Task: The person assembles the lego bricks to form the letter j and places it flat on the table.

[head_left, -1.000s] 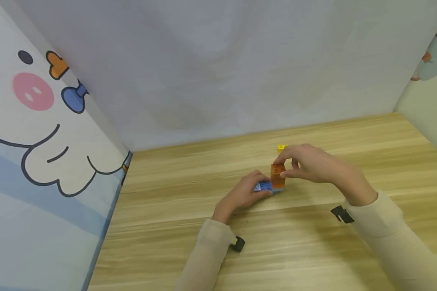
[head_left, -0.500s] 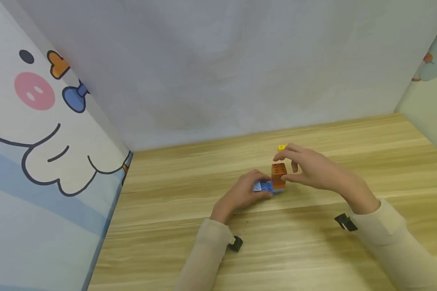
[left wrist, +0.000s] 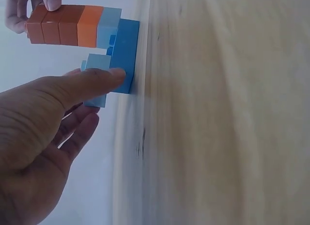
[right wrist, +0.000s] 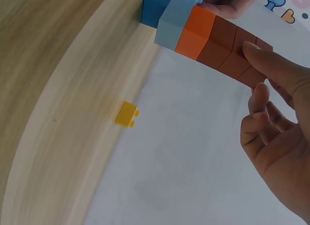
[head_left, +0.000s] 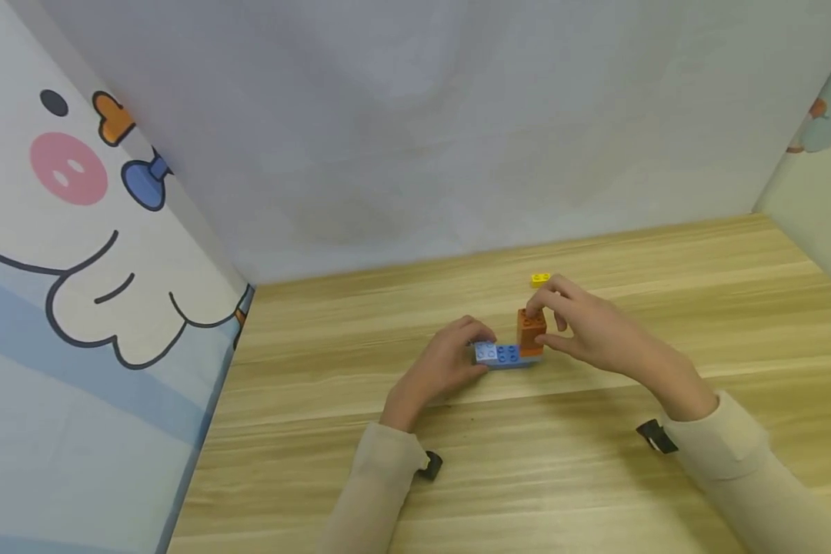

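A long blue building brick (head_left: pixel 507 357) lies on the table in the head view. On its left end sits a light blue brick (head_left: pixel 485 352); on its right end rises a tower of brown bricks (head_left: pixel 531 332) above an orange brick (right wrist: pixel 195 33) and a pale blue-grey one (right wrist: pixel 172 25). My left hand (head_left: pixel 445 360) holds the left end of the blue brick, thumb on the near side and fingers on the far side, partly hidden. With thumb and fingers, my right hand (head_left: pixel 594 329) pinches the upper brown bricks of the upright tower.
A small yellow brick (head_left: pixel 540 280) lies on the wooden table (head_left: pixel 332 338) behind the tower. A pale wall (head_left: pixel 457 138) closes off the back, and a panel with cartoon drawings (head_left: pixel 76 308) stands at the left.
My left hand has slid left along the blue brick, uncovering the light blue brick. My right hand's index finger, lifted half a second ago, now touches the tower's top.
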The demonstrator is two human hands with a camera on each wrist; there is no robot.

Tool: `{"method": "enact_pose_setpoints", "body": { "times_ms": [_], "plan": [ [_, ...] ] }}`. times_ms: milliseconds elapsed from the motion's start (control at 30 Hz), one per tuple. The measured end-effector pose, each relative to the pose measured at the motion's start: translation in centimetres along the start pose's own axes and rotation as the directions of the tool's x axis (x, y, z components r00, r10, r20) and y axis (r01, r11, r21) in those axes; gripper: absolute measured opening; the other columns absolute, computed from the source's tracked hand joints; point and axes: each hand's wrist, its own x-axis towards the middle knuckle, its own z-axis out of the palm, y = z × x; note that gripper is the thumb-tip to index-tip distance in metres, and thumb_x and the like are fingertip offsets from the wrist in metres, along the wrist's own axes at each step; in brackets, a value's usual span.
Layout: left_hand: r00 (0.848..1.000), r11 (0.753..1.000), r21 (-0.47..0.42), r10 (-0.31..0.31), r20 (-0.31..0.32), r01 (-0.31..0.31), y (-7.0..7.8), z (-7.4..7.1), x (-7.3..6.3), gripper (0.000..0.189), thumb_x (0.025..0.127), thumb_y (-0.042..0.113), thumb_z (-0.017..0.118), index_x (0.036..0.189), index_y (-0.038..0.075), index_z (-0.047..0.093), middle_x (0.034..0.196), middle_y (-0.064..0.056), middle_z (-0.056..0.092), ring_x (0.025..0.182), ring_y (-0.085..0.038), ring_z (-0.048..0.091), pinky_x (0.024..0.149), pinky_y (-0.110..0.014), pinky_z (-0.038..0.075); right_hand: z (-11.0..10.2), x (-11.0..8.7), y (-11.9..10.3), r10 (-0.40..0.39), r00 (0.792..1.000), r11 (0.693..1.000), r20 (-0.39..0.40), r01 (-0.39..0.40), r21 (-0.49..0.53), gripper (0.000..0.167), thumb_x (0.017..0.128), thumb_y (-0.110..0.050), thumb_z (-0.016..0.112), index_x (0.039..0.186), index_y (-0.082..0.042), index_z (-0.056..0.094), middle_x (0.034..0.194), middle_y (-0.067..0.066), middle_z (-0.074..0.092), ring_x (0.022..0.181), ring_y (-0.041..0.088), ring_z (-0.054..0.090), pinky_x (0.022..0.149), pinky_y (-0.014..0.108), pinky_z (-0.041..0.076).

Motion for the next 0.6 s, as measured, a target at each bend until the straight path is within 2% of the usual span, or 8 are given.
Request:
{"method": "enact_pose_setpoints", "body": {
  "times_ms": [267,400,600],
  "plan": [
    [0.999,1.000,-0.018,0.015,-0.032,-0.016,-0.1,-0.3,-0.5,0.039,0.088,0.011,0.080,0.125,0.011,0.067,0.126,-0.003,0.070,0.119,-0.018,0.065,0.107,-0.034,0.052,0.0,0.4,0.7,-0.045,0.998,0.998,-0.051,0.043,-0.036,0.032,0.087,-0.010,0.081,0.114,-0.014,0.063,0.109,-0.001,0.057,0.077,0.013,0.053,0.063,0.022,0.046],
    [0.999,1.000,-0.030,0.002,-0.039,-0.003,-0.2,-0.4,-0.7,0.035,0.090,0.015,0.079,0.123,0.011,0.068,0.126,-0.002,0.071,0.118,-0.017,0.066,0.105,-0.034,0.053,0.0,0.9,1.2,-0.048,0.997,0.998,-0.068,0.045,-0.049,0.032,0.088,-0.011,0.079,0.117,-0.011,0.066,0.113,0.002,0.061,0.077,0.013,0.052,0.063,0.022,0.044],
    [0.999,0.998,-0.049,-0.028,-0.023,0.026,-0.2,-0.7,-0.9,0.032,0.094,0.018,0.074,0.125,0.010,0.071,0.130,-0.004,0.072,0.122,-0.021,0.067,0.106,-0.037,0.053,-0.3,1.8,1.8,0.009,1.000,0.999,0.004,-0.009,-0.047,0.042,0.089,-0.014,0.079,0.128,-0.007,0.064,0.121,0.008,0.063,0.080,0.016,0.055,0.066,0.025,0.045]
  ]
}}
